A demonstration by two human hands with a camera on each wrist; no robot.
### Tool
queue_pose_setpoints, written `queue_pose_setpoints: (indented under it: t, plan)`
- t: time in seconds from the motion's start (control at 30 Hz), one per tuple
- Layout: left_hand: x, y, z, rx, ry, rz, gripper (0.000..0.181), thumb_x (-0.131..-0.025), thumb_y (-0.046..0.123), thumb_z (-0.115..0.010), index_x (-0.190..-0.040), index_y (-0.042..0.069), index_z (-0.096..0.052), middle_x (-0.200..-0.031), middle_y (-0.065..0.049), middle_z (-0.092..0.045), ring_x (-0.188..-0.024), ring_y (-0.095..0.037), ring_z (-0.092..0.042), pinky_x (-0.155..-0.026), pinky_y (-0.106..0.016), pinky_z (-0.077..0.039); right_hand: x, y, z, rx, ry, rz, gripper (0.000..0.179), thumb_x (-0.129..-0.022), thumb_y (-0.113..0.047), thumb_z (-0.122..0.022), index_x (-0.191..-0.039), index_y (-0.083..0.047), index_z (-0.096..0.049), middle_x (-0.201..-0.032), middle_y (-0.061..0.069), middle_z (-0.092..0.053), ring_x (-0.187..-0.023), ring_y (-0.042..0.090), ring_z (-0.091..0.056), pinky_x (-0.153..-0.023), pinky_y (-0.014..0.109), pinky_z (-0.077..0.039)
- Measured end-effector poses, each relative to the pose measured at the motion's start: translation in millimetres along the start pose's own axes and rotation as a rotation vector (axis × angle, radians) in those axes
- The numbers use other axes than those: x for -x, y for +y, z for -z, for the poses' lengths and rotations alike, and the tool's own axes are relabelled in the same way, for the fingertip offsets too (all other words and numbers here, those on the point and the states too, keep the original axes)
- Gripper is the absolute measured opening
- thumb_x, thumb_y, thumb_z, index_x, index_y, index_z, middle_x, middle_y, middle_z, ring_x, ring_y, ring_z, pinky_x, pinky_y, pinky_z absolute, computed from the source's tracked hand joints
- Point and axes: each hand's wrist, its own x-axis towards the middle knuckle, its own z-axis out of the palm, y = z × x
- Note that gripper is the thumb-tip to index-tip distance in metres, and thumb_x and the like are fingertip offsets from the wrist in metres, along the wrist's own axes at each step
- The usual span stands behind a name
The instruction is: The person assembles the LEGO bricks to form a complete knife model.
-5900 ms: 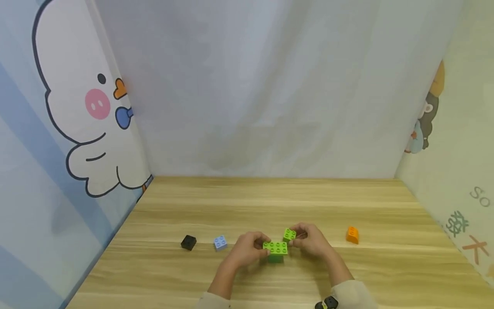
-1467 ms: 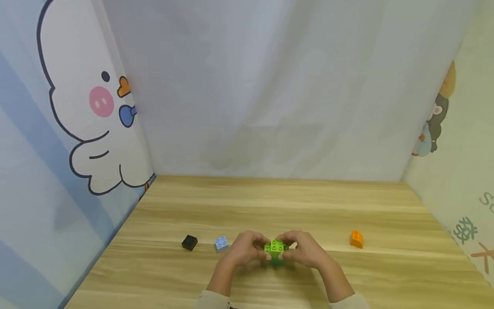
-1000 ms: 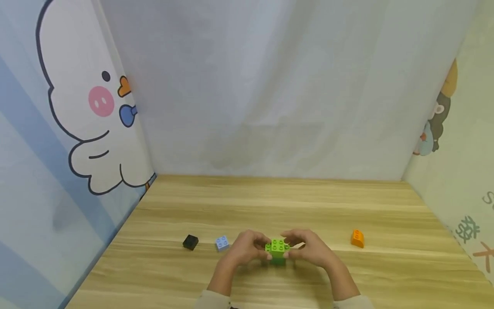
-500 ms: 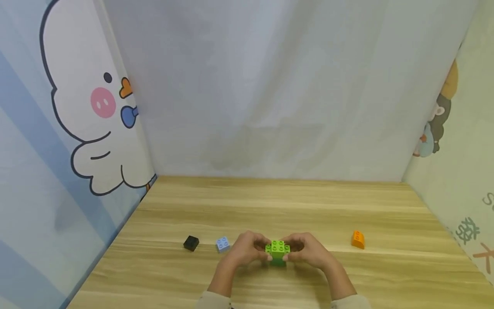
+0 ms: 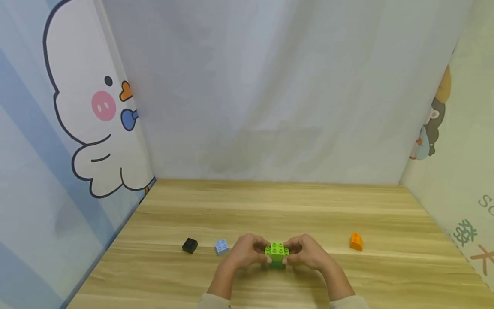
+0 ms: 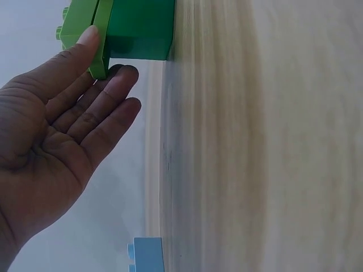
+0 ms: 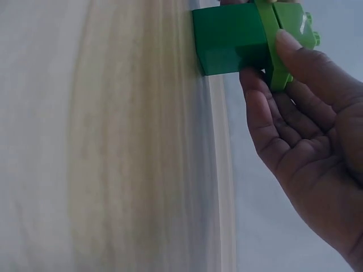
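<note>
Left fingers (image 6: 115, 123), right fingers (image 7: 261, 116) pinching flared lime brick (image 6: 104, 22); green block (image 6: 139, 28) beneath.

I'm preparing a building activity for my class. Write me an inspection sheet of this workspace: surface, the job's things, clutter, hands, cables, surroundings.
Surface: wood-grain table.
Job's things: green stack, with a dark green block at the bottom, a wider light green piece above it and a light green block on top.
Clutter: three loose blocks; black block and light blue block left of the stack, orange block to its right.
Hands: left hand and right hand hold the stack from opposite sides.
Cables: nothing seen.
Surroundings: pale sheet behind; printed panels at both sides, the left one showing a white cartoon figure.
</note>
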Motion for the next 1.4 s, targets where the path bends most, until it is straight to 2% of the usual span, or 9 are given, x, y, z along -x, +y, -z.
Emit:
queue_pose_setpoints:
  t: [0.23,0.47,0.63,0.97,1.4]
  plan:
    - [2.0,0.3,1.5,-0.009,-0.009,-0.009,0.037,-0.071,0.006,-0.079,-0.105,0.001,-0.066,-0.09,-0.003,-0.067,-0.079,-0.014,-0.062,-0.073,-0.028,-0.051,-1.1,1,-1,-0.014,-0.006,-0.001,0.035,-0.074,-0.007,-0.077,-0.105,0.006,-0.065,-0.09,0.009,-0.067,-0.079,0.022,-0.062,-0.073,0.032,-0.051]
    - [10.4,5.4,-1.5,-0.013,-0.032,-0.006,0.041,-0.073,0.009,-0.078,-0.11,0.0,-0.063,-0.101,-0.012,-0.065,-0.086,-0.024,-0.064,-0.075,-0.033,-0.052,3.7,2,-3,-0.006,-0.01,-0.002,0.033,-0.074,-0.009,-0.077,-0.103,0.004,-0.065,-0.09,0.008,-0.066,-0.08,0.022,-0.061,-0.076,0.035,-0.05]
    - [15.8,5.7,-1.5,-0.03,0.007,-0.003,0.042,-0.075,0.014,-0.078,-0.112,0.001,-0.063,-0.106,-0.017,-0.062,-0.09,-0.029,-0.062,-0.075,-0.039,-0.052,5.9,3,-2,0.017,-0.016,-0.005,0.033,-0.074,-0.009,-0.077,-0.103,0.003,-0.065,-0.089,0.006,-0.066,-0.08,0.021,-0.06,-0.074,0.031,-0.049]
    - [22.6,3.5,11.6,-0.026,0.059,0.013,0.046,-0.075,0.016,-0.078,-0.115,0.0,-0.062,-0.112,-0.021,-0.059,-0.095,-0.035,-0.06,-0.074,-0.041,-0.052,3.3,1,0,0.048,-0.016,0.002,0.034,-0.074,-0.01,-0.077,-0.103,0.003,-0.065,-0.089,0.005,-0.066,-0.08,0.021,-0.059,-0.072,0.03,-0.049]
    - [34.3,-2.3,31.8,-0.046,0.125,-0.009,0.051,-0.073,0.017,-0.08,-0.118,0.002,-0.061,-0.115,-0.019,-0.059,-0.1,-0.036,-0.057,-0.079,-0.046,-0.049,-1.2,2,0,0.073,0.004,0.012,0.035,-0.075,-0.008,-0.076,-0.104,0.006,-0.064,-0.088,0.005,-0.065,-0.078,0.018,-0.057,-0.068,0.027,-0.048]
